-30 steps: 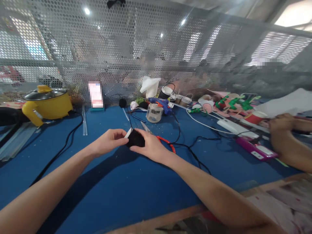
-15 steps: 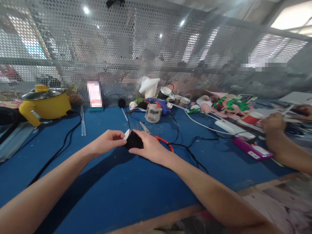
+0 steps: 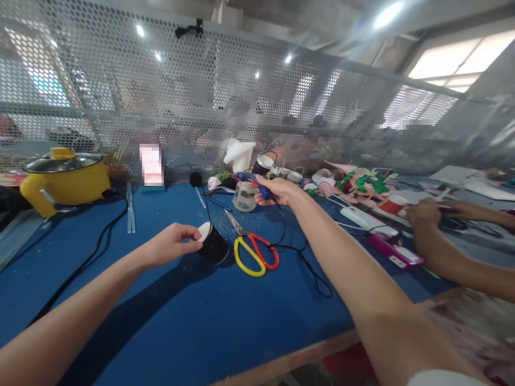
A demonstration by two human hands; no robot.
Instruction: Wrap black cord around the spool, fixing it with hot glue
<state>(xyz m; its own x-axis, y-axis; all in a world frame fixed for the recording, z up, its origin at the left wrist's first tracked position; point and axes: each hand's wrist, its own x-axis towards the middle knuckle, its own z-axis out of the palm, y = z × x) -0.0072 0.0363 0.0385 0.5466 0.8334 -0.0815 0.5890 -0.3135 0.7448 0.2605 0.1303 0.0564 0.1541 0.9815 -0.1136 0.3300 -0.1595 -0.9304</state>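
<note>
My left hand (image 3: 179,244) pinches the white-lined rim of a small black paper cup (image 3: 214,247), which is tilted over the blue table (image 3: 193,321). A thin black cord rises from the cup's rim. Farther forward, my right hand (image 3: 277,188) is closed round a blue glue gun (image 3: 257,181) that lies over a clear plastic jar (image 3: 244,197). Between the cup and my right forearm lie scissors (image 3: 253,249) with one yellow and one red handle, blades pointing away.
A yellow electric pot (image 3: 66,177) and a propped phone (image 3: 152,165) stand at the left. Clear glue sticks (image 3: 131,209) lie near the phone. On the right are a purple box (image 3: 394,253), a white power strip (image 3: 368,221) and a co-worker's hand (image 3: 423,213). Black cables cross the table.
My right hand has let go of the black cup and moved forward onto the glue gun, uncovering the scissors. My left hand still holds the cup. The view has shifted slightly.
</note>
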